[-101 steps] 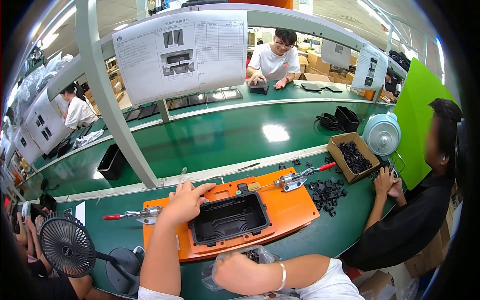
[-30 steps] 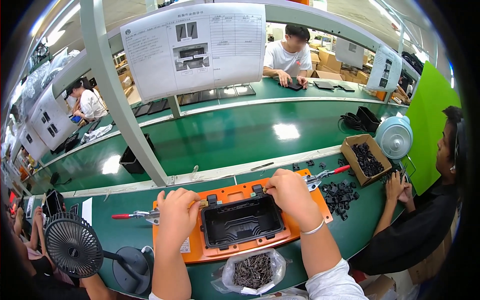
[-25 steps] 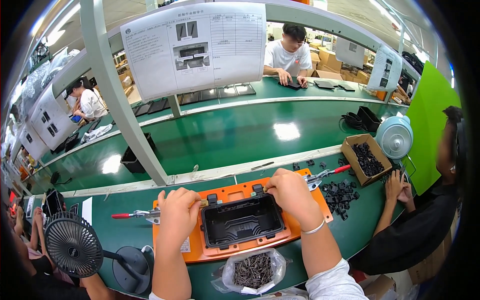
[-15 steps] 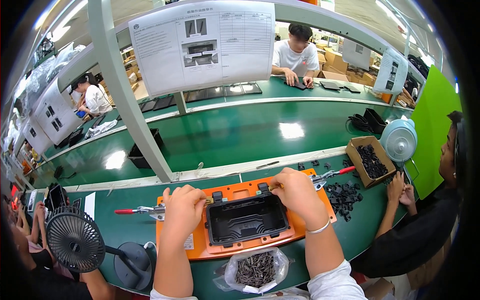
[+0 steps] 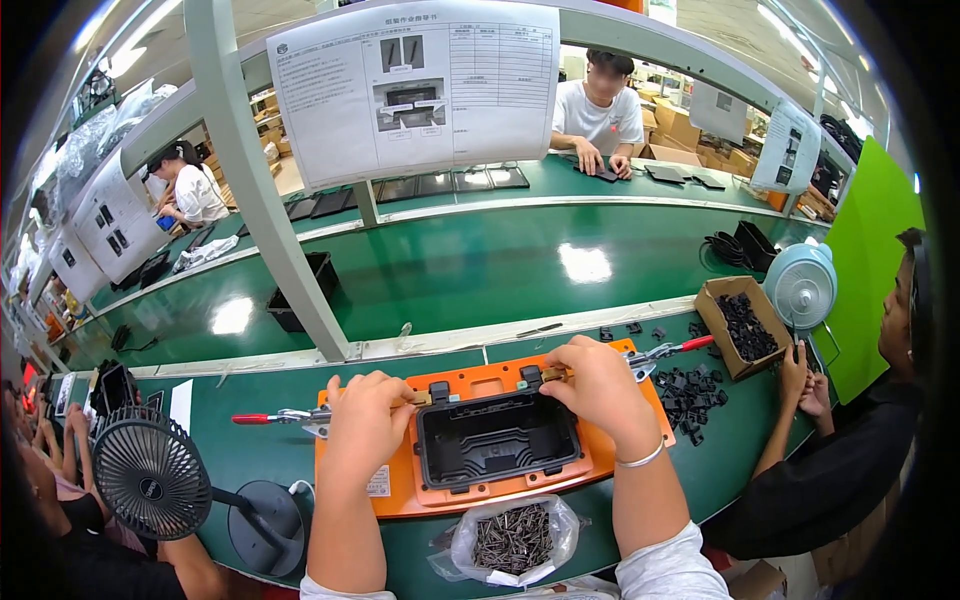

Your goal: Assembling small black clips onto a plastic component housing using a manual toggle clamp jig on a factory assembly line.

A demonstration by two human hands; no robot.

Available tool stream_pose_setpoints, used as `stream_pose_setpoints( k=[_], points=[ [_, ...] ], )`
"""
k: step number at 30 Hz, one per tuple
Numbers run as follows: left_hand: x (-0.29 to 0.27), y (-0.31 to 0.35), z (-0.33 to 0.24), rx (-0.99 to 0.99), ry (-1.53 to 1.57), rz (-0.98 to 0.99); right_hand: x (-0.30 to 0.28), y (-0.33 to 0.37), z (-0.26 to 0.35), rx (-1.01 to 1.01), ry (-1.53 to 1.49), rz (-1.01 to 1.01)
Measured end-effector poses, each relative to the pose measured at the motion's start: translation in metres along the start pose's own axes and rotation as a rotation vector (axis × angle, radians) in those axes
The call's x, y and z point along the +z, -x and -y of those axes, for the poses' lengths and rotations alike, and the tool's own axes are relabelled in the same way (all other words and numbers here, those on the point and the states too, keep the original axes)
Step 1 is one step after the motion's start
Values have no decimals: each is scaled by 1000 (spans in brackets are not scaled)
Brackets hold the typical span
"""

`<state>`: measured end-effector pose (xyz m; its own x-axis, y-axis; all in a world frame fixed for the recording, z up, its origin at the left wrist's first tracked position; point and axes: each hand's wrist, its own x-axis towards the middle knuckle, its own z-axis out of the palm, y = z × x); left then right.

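An orange jig (image 5: 400,487) lies on the green bench before me, with a black rectangular plastic case (image 5: 428,470) seated in it, its hollow side facing up. At the case's far left corner, my left hand (image 5: 368,425) is closed, thumb and fingertips pinching a small brass-coloured piece (image 5: 418,399). My right hand (image 5: 603,393) pinches a similar brass-coloured piece (image 5: 553,374) at the far right corner. Black hinge blocks (image 5: 439,391) sit between the two hands along the case's far edge. Red-handled toggle clamps (image 5: 250,419) stick out from both ends of the jig.
A plastic bag of metal pins (image 5: 512,540) stands in front of the jig. Loose black parts (image 5: 690,400) and a cardboard box (image 5: 716,290) of them lie right. A dark fan (image 5: 150,475) stands left, a blue fan (image 5: 802,285) right. A co-worker (image 5: 830,470) sits at right.
The whole view has shifted slightly. Both hands stay at the case's far corners, and slightly more of the right brass-coloured piece shows.
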<state>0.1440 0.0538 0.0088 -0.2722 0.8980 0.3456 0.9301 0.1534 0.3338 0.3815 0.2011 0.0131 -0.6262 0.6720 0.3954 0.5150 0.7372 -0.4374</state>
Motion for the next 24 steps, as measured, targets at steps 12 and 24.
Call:
stream_pose_setpoints(
  k=[12,24],
  points=[
    [7,-2,3,-4,25,12,6,-1,-2,43,-25,45],
    [8,0,0,23,-5,40,28,-12,48,-205,174,72]
  ],
)
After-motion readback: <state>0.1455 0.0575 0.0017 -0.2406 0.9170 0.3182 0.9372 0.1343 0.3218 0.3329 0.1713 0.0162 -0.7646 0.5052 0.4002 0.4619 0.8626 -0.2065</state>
